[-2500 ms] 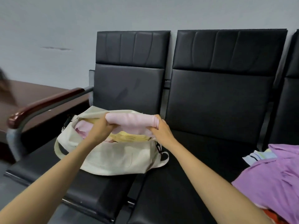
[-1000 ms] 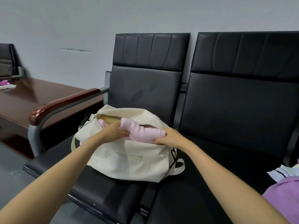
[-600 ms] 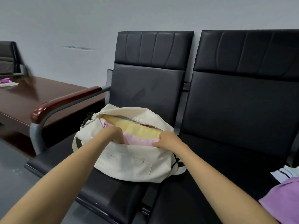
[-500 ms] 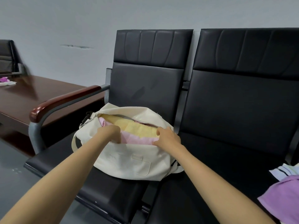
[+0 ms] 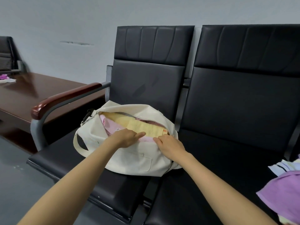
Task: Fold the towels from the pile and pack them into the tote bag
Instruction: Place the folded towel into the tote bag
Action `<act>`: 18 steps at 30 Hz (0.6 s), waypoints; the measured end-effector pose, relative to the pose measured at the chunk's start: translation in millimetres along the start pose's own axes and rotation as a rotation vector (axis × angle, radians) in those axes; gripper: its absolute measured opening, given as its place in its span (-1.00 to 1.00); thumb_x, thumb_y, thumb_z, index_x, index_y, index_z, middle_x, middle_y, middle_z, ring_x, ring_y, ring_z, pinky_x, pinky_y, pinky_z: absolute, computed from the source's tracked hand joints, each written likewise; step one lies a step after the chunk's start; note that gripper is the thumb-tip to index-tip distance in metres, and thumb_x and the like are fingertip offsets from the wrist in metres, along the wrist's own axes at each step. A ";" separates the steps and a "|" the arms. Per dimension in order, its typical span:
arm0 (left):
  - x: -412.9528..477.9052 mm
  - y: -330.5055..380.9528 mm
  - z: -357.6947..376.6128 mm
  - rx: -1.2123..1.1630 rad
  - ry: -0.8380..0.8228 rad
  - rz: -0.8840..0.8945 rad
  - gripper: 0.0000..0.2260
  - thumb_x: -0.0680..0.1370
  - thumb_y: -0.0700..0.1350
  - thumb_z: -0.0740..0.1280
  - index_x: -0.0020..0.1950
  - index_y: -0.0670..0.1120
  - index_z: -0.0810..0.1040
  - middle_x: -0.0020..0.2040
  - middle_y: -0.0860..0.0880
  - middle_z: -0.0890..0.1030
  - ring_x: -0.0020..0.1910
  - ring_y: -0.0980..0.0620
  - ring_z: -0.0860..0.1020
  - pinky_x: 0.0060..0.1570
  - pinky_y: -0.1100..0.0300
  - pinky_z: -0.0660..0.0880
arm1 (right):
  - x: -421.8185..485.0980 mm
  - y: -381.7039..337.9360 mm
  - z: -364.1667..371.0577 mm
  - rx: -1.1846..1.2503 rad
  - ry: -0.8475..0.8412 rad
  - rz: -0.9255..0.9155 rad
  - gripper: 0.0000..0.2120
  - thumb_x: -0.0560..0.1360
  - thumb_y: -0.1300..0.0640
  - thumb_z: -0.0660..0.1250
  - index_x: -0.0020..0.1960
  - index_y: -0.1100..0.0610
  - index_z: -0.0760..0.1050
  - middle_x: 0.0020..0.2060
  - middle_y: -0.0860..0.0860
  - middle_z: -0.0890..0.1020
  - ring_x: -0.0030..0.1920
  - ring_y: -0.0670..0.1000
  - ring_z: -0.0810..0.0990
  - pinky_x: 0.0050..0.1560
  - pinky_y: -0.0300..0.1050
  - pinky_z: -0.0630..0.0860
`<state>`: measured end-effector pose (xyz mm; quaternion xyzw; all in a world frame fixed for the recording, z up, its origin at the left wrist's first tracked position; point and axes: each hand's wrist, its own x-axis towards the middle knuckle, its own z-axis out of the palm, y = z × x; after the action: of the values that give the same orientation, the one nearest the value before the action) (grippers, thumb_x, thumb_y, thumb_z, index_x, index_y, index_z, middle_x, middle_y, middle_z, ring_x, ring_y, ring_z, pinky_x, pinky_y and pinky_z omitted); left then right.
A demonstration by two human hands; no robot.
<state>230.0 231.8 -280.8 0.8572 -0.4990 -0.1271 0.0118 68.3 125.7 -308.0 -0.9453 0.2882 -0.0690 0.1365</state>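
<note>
Hands both sit at the mouth of the tote bag [image 5: 134,159], operator. Your left hand [image 5: 128,138] is knuckles-up on the pink towel [image 5: 146,139], thumb lying straight along it and the other fingertips tucked down inside the opening. They are hidden, so I cannot tell whether that grip is clamped on the cloth or only pressing it. Your right hand [image 5: 168,143] has its fingers curled at the near rim, just beside the left. Whether that grip pinches the rim or the towel, I cannot tell either.

The pink towel shows as a thin strip between your hands, inside the bag against its near wall. Just behind it a yellow towel [image 5: 142,125] fills most of the unzipped opening, crowding the space you are working in.

The bag sits on the left black seat [image 5: 69,153], its strap loop [image 5: 78,143] hanging at the left end. A wooden armrest [image 5: 65,98] borders that seat, with a brown desk [image 5: 32,91] beyond. Well to your right, on the next seat, lie a purple towel [image 5: 282,197] and a striped one [image 5: 282,166].
</note>
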 end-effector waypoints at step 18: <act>-37.1 249.3 46.3 -0.427 0.252 0.494 -0.66 0.60 0.09 0.22 0.30 -0.05 0.49 0.22 -0.06 0.55 0.18 -0.05 0.52 0.18 0.00 0.45 | -216.4 185.3 -91.3 0.193 0.378 0.454 -0.67 0.56 0.09 0.31 0.32 0.08 0.46 0.29 0.04 0.50 0.27 0.05 0.47 0.27 -0.07 0.39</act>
<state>-10.5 143.5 -281.3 0.6977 -0.6480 -0.1150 0.2830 -226.7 80.2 -287.4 -0.8099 0.5043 -0.2383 0.1815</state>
